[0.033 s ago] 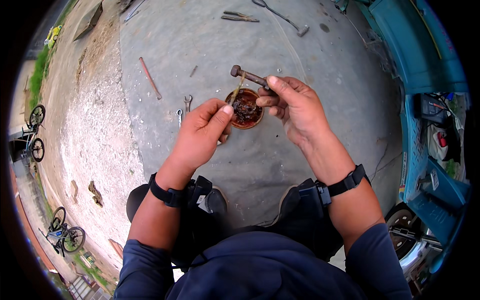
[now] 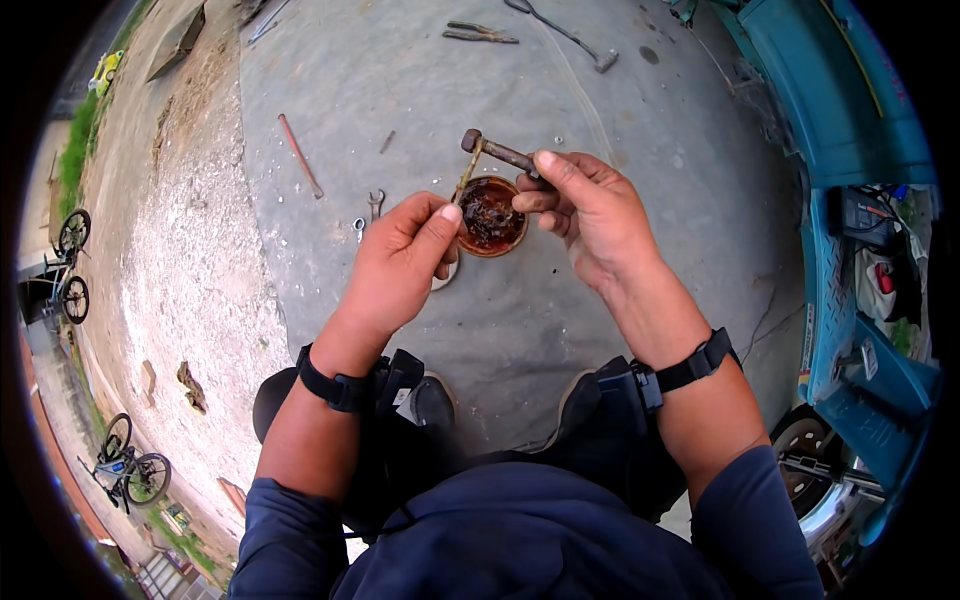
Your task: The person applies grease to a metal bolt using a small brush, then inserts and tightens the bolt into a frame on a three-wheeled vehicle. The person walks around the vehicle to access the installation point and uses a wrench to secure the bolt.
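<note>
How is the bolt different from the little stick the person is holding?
The bolt is thick with a chunky head, while the stick is thin. The bolt is dark brown; the stick is more yellowish. The right hand holds the bolt, but the left hand holds the stick. Both are pinched in fingers.

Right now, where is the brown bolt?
In the head view, the bolt is in the upper middle, held in the right hand, its head near the thin stick in the left hand.
</note>
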Motion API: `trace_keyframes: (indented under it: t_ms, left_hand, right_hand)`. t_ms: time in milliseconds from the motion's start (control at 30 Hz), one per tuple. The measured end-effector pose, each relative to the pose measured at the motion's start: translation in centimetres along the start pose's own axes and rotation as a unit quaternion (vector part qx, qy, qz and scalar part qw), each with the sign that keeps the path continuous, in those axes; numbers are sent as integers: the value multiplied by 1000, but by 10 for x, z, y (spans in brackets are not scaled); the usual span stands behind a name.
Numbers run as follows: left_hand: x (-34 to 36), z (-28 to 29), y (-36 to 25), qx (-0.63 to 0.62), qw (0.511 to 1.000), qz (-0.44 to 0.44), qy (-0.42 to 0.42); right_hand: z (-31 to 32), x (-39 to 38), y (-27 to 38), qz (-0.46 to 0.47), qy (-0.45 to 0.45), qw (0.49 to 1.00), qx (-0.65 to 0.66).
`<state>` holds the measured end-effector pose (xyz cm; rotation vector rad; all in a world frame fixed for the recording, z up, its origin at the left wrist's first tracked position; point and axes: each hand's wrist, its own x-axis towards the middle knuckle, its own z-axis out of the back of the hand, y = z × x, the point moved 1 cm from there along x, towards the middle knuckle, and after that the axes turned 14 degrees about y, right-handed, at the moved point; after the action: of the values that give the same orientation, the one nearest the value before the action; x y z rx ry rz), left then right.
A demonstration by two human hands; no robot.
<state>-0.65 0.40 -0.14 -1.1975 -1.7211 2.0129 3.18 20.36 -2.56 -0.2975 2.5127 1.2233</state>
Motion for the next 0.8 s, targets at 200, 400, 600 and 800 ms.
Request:
trace_keyframes:
  t_ms: [200, 400, 600, 800]
  left_hand:
    - [1, 2, 2, 58, 998, 3, -11]
    - [3, 2, 5, 109, 994, -15, -29]
    - [3, -1, 4, 131, 991, -33, -23]
    - [5, -2, 0, 29, 999, 13, -15]
  right_hand:
    - [-4, 0, -1, 5, 1, 1000, -6]
    - [-7, 1, -2, 18, 11, 999, -37]
    - [-9, 2, -5, 23, 35, 997, -71]
    - [-9, 4, -7, 39, 36, 995, -80]
